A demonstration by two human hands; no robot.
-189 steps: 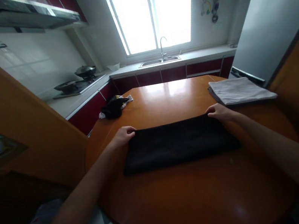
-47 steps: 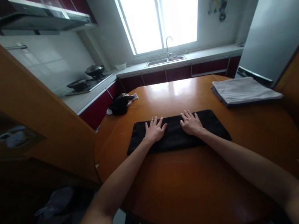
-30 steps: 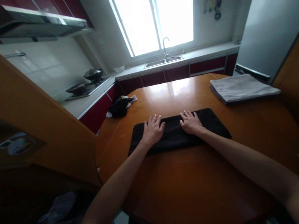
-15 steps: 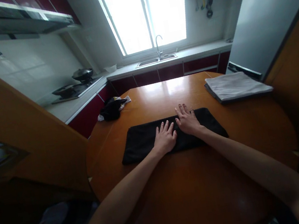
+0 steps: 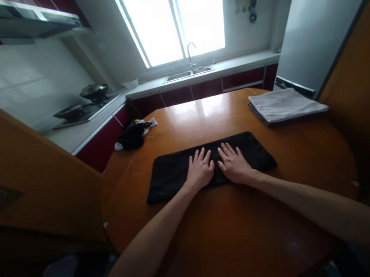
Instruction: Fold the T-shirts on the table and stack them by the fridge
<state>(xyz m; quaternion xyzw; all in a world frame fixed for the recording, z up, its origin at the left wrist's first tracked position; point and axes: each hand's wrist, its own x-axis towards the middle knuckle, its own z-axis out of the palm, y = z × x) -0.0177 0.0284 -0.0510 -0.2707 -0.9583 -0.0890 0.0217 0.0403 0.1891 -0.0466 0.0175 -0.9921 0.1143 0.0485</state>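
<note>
A folded piece of black cloth [image 5: 168, 176] lies flat as a long band across the wooden table [image 5: 235, 229]. My left hand [image 5: 200, 170] rests palm down on its middle, fingers stretched out. Close beside it, my right hand [image 5: 233, 163] lies flat on the same cloth with its fingers apart. A narrow strip of cloth shows between the two hands. Neither hand grips anything. What kind of garment or fabric the black cloth is cannot be made out.
Folded light grey and dark cloths [image 5: 286, 105] are stacked at the table's far right. A crumpled black and white cloth bundle [image 5: 133, 135] sits at the far left edge. Beyond are a sink [image 5: 188, 74], a stove with pans [image 5: 94, 92] and a fridge [image 5: 298, 29].
My right hand has drawn back toward me, from the cloth's far edge to its middle, level with the left. The left hand stays on the cloth. The whole view has shifted slightly.
</note>
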